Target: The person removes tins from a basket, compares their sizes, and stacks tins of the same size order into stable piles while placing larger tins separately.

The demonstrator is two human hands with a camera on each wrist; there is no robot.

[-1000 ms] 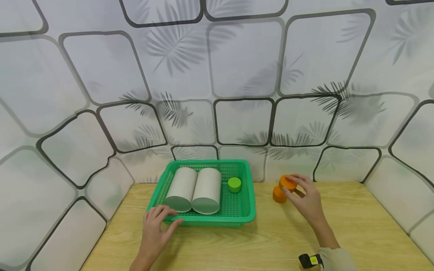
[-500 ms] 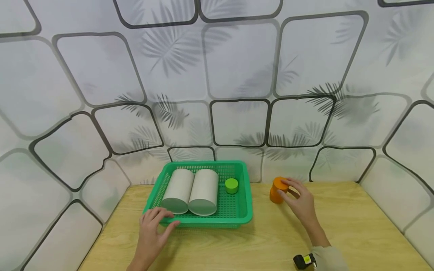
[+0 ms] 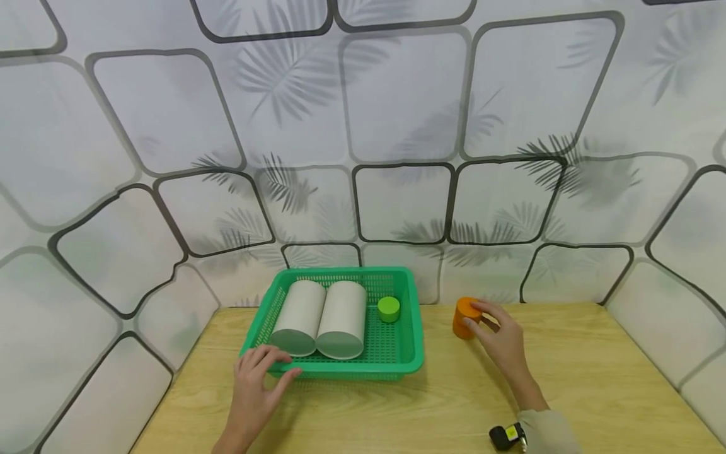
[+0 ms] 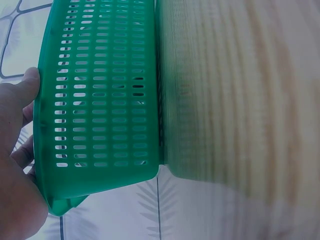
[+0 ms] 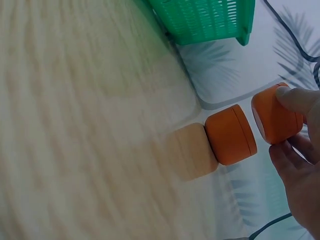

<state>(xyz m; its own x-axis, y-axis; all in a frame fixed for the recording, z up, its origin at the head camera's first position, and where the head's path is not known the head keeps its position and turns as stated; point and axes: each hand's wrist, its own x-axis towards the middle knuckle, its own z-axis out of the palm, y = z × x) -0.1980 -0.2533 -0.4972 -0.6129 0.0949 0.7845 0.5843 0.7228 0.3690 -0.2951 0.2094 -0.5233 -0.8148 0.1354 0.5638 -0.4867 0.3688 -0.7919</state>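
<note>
My right hand (image 3: 501, 343) pinches a small round orange container (image 5: 276, 117) between thumb and fingers. Below it, a second orange container (image 5: 230, 134) stands on the table. The right wrist view shows a narrow gap between the two; from the head they overlap. At the front left corner of a green plastic basket (image 3: 363, 369), my left hand (image 3: 252, 388) grips the rim, fingers over the edge and thumb outside. Two white cylinders (image 3: 343, 318) lie side by side in the basket. A light green round container (image 3: 388, 309) sits to their right.
The wooden table (image 3: 578, 372) reaches back to a patterned wall covering (image 3: 403, 202). A black wrist camera (image 3: 505, 436) is strapped near the right sleeve (image 3: 547, 432). A dark cable (image 5: 272, 225) shows behind the right hand.
My right hand has carried the orange container slightly left, bringing it over the standing one. Over the last half second it has hardly moved. My left hand has stayed on the basket rim.
</note>
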